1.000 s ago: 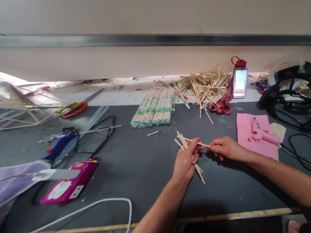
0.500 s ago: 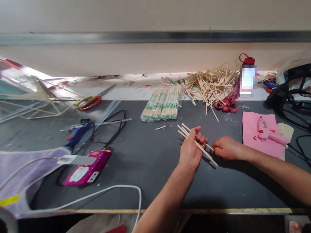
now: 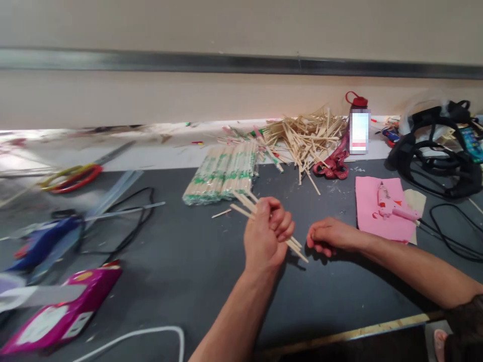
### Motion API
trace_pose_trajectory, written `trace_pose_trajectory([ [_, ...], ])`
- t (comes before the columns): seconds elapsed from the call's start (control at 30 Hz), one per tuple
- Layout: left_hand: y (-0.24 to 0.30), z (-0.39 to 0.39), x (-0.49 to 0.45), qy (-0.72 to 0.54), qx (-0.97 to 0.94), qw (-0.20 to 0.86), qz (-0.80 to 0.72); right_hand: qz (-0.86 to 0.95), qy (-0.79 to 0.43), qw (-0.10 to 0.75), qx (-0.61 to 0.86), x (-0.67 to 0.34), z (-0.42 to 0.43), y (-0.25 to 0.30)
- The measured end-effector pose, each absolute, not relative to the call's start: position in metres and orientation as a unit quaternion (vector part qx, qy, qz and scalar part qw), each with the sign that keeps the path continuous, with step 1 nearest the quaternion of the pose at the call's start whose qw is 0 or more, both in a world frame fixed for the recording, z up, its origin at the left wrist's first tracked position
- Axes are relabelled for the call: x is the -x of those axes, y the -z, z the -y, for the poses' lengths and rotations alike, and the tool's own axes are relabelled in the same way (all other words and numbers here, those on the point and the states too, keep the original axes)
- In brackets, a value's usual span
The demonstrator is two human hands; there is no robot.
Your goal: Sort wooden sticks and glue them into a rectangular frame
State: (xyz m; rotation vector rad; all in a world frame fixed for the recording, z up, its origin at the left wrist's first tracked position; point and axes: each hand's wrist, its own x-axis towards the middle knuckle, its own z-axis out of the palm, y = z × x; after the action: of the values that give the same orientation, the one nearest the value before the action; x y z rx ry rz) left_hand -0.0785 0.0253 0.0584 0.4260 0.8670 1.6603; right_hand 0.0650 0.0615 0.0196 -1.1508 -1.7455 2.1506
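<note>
My left hand [image 3: 267, 234] is closed round a small bundle of thin wooden sticks [image 3: 243, 202], which poke out above and below the fist over the dark table [image 3: 188, 261]. My right hand [image 3: 329, 235] rests on the table just right of the bundle's lower ends, fingers curled; I cannot make out anything in it. A single short stick [image 3: 221, 213] lies on the table left of my left hand.
Wrapped packs of sticks [image 3: 221, 173] and a loose stick pile [image 3: 302, 138] lie behind. A bottle [image 3: 358, 128], pink sheet with glue gun [image 3: 392, 208], black cables [image 3: 437, 161], scissors [image 3: 71, 176], blue glue gun [image 3: 41, 241], magenta box [image 3: 64, 314] and white cord [image 3: 132, 334] surround.
My left hand has closed into a fist round the sticks and turned them. My right hand has let go of the stick ends and sits curled beside them. The view shifted right.
</note>
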Motion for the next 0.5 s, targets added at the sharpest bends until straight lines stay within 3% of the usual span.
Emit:
trace_pose_trajectory([
  [0.13, -0.056, -0.035, 0.082, -0.746, -0.171, 0.518, -0.381, 0.632, -0.629, 0.085, 0.444, -0.067, -0.056, -0.028],
  [0.3, -0.050, -0.041, 0.083, -0.779, -0.161, 0.461, -0.393, 0.770, -0.443, 0.171, 0.427, -0.066, -0.041, -0.026],
  [0.5, -0.050, -0.040, 0.079, -0.773, -0.147, 0.475, -0.393, 0.862, -0.312, 0.097, 0.388, -0.056, -0.042, -0.020],
])
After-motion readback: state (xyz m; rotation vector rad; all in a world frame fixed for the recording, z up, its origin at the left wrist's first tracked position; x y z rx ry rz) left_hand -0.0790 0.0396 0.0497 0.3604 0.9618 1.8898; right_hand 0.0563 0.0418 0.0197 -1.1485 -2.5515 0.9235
